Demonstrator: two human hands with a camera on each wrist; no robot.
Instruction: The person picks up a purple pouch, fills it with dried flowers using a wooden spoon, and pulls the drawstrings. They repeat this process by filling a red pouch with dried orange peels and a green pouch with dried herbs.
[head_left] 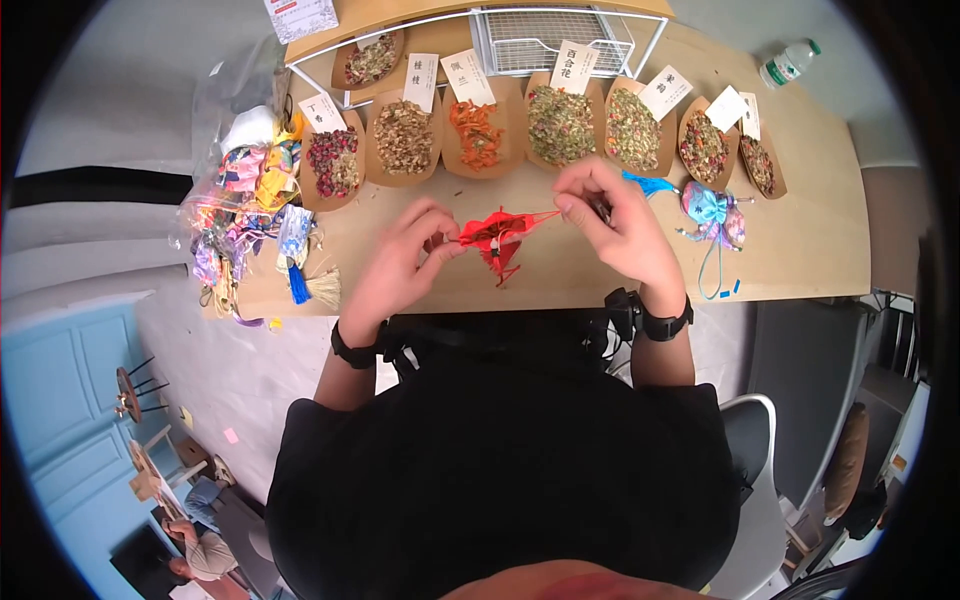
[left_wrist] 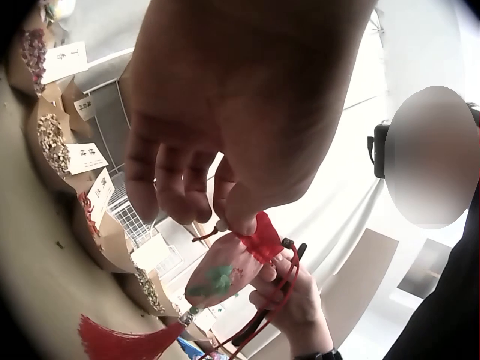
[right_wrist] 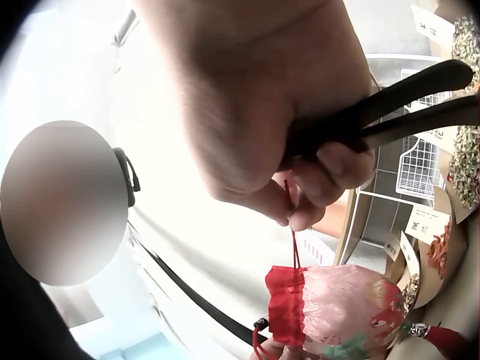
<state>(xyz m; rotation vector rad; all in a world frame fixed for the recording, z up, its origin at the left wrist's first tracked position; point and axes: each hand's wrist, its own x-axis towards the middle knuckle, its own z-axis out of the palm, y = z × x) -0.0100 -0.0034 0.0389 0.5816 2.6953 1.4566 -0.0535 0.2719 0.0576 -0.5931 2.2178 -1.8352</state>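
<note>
Over the table's front part, a small drawstring sachet (head_left: 495,240) hangs between both hands. It has a red collar, a pink body (left_wrist: 214,266) with green and red patterns, and a red tassel (left_wrist: 127,337). The left hand (head_left: 398,265) pinches the red collar between thumb and finger. Thumb and forefinger of the right hand (head_left: 615,225) pinch a thin red cord (right_wrist: 295,251), pulled taut from the collar. Against the right palm, the other fingers keep a black two-pronged tool (right_wrist: 420,84), which looks like tongs.
Behind the hands, paper trays (head_left: 425,165) of dried herbs and flowers stand in a row with label cards. A pile of colourful sachets (head_left: 255,190) lies at left. On the right are a blue-and-pink sachet (head_left: 712,212) and, farther back, a bottle (head_left: 790,65). A white wire basket (head_left: 560,55) stands behind.
</note>
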